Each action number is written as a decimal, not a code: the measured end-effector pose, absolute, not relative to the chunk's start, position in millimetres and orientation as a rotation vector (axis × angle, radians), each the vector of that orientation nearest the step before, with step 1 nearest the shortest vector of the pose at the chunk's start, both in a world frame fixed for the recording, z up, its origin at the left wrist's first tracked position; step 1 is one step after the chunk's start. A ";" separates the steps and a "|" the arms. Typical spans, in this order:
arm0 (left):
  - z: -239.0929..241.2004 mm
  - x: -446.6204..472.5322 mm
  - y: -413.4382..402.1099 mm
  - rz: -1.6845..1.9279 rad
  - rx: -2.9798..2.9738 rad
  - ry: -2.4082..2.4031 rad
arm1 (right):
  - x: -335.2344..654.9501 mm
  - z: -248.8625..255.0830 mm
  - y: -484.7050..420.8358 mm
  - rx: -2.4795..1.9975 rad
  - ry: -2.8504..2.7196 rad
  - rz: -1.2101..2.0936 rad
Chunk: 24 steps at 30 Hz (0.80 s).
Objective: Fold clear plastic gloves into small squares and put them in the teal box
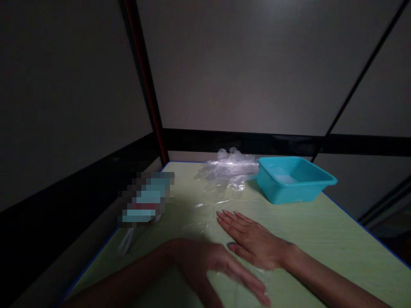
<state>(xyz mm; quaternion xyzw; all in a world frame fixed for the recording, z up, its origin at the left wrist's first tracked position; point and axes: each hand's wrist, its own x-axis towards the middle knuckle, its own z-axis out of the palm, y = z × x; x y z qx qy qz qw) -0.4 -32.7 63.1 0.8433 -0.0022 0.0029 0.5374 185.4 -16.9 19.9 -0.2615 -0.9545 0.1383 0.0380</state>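
My right hand (253,244) lies palm down with its fingers stretched out, pressing on a thin, clear plastic piece (208,204) spread on the table. That plastic is see-through, and its full outline cannot be made out. Nearer to me, my left hand (212,261) is over the same plastic, slightly blurred, its thumb apart from the fingers. Nothing shows in its grasp. Beyond both hands sits a crumpled pile of clear disposable plastic gloves (229,169). To the right of the pile stands a turquoise plastic basin (295,192), with something pale on its floor.
The table (346,244) has a pale green top with a blue edge. At its left edge lies a pixelated package (146,201), with a white strap-like loop (126,240) beside it. Walls with dark bands stand close at the left and back.
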 end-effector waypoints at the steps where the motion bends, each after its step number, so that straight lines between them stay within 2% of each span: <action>1: 62.4 -3.0 -32.1 0.193 2.039 0.218 | 185.4 19.7 -17.1 -0.795 -2.922 0.422; 3: 54.3 -6.2 -34.1 0.548 2.112 0.671 | 185.2 19.4 -17.6 -0.791 -2.908 0.404; 4: 47.7 -6.7 -36.3 0.609 2.138 0.885 | 185.0 19.2 -17.9 -0.797 -2.902 0.391; 8: 18.7 -3.9 -46.5 0.434 2.439 1.285 | 184.6 17.9 -17.8 -0.796 -2.914 0.363; 14: 1.0 -5.3 -51.5 0.383 2.738 1.421 | 185.4 15.5 -15.9 -0.805 -2.908 0.371; 24: -3.5 -11.3 -53.0 0.334 2.766 1.532 | 187.0 14.4 -15.4 -0.828 -2.888 0.370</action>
